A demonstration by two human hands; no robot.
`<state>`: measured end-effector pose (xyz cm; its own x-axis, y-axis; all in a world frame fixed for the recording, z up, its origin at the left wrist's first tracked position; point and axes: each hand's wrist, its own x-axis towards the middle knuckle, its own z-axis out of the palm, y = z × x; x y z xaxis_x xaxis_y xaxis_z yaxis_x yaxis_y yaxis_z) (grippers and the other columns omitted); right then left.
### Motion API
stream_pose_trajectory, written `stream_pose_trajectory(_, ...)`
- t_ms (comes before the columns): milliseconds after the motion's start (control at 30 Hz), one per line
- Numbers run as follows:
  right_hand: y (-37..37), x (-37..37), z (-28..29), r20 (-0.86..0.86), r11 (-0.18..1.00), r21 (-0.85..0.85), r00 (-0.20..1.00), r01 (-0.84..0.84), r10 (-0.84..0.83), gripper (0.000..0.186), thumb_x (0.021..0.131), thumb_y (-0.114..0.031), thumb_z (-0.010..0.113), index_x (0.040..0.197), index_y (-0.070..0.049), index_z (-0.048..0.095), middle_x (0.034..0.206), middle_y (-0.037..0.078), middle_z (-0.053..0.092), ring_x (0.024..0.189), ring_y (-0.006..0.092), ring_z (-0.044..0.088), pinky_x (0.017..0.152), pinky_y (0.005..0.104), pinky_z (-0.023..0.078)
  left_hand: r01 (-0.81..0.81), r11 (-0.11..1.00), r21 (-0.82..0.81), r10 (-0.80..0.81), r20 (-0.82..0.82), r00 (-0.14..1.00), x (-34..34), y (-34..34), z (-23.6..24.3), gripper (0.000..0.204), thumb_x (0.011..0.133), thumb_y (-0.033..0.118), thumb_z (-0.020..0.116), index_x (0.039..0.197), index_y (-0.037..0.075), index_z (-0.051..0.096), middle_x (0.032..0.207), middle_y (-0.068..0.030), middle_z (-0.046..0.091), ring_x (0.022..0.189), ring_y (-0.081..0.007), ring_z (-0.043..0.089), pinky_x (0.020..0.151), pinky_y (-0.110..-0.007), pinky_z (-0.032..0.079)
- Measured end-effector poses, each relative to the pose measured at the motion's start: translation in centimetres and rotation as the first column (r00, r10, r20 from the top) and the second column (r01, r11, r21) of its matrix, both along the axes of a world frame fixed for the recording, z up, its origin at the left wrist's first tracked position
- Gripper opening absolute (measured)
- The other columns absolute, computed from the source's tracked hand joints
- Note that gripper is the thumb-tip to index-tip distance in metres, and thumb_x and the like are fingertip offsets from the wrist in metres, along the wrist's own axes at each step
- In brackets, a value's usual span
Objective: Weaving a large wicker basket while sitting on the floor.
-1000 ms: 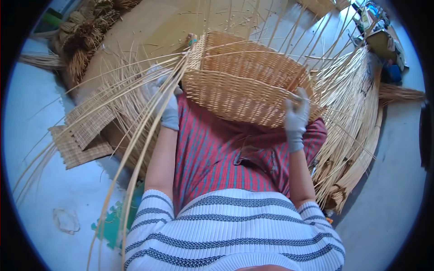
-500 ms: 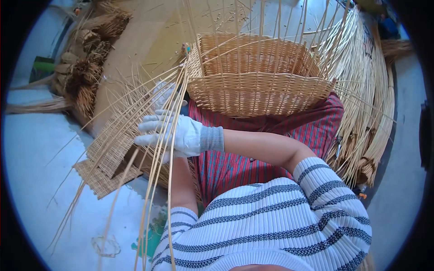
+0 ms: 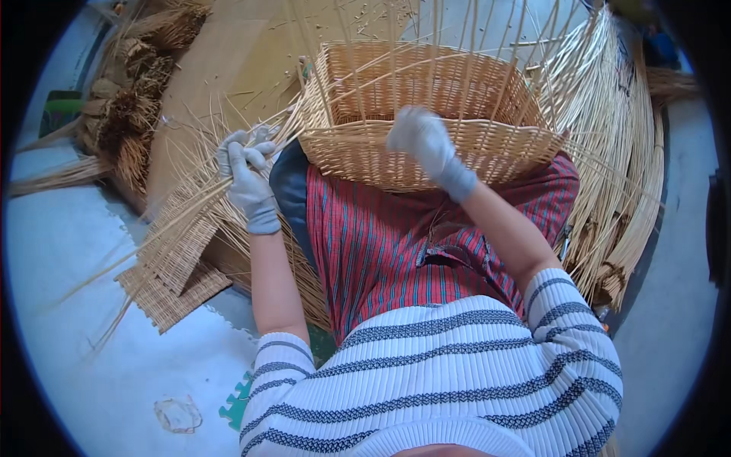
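Note:
A half-woven wicker basket [image 3: 426, 156] rests across my lap, with tall upright stakes [image 3: 430, 72] rising from its walls. My left hand [image 3: 247, 175], in a pale work glove, is beside the basket's left end. Its fingers are curled around a bunch of long thin cane strands [image 3: 186, 209] that trail down to the left and also run toward the basket's corner. In front of the near wall is my gloved right hand [image 3: 426, 145], rounded and blurred by motion, so its fingers cannot be made out.
Flat woven panels [image 3: 179, 293] lie on the floor at the left. Behind them are tied bundles of dried stalks [image 3: 129, 114] beside a tan board [image 3: 228, 68]. A large heap of loose cane [image 3: 601, 167] fills the right side. A green foam mat piece [image 3: 237, 400] lies near my left elbow.
My right hand has left the strands beside my left hand and swung right, to the basket's near wall. Strands that hung toward my body have been drawn away. My left hand now shows gripping the bunch.

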<state>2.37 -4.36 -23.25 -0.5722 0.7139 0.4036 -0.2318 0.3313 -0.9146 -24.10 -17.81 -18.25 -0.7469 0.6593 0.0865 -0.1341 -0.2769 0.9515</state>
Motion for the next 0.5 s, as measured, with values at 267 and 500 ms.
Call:
stream_pose_trajectory(267, 0.7, 1.6, 0.1, 0.075, 0.937, -0.293, 0.981, 0.192, -0.178, 0.021, 0.102, -0.012, 0.055, 0.120, -0.004, 0.063, 0.086, 0.000, 0.062, 0.081, 0.0087, 0.058, 0.083, 0.0271, 0.050, -0.143, 0.974, -0.174, 0.084, -0.307, 0.948, 5.4, -0.2, -7.9, 0.046, 0.097, 0.029, 0.067, 0.131, 0.000, 0.055, 0.118, -0.0132, 0.067, 0.108, -0.0248, 0.063, 0.101, -0.035, 0.046)
stream_pose_trajectory(500, 1.8, 1.2, -1.2, 0.326, 0.843, -0.021, 0.801, 0.537, -0.502, 0.012, 0.095, -0.011, 0.068, 0.106, -0.007, 0.068, 0.083, 0.004, 0.069, 0.077, 0.0088, 0.063, 0.073, 0.0267, 0.052, 0.278, 0.816, -0.507, -0.456, -0.269, 0.848, 0.3, 5.3, -9.8, 0.067, 0.089, 0.037, 0.074, 0.141, 0.002, 0.050, 0.127, -0.0164, 0.065, 0.113, -0.0258, 0.061, 0.098, -0.037, 0.049)
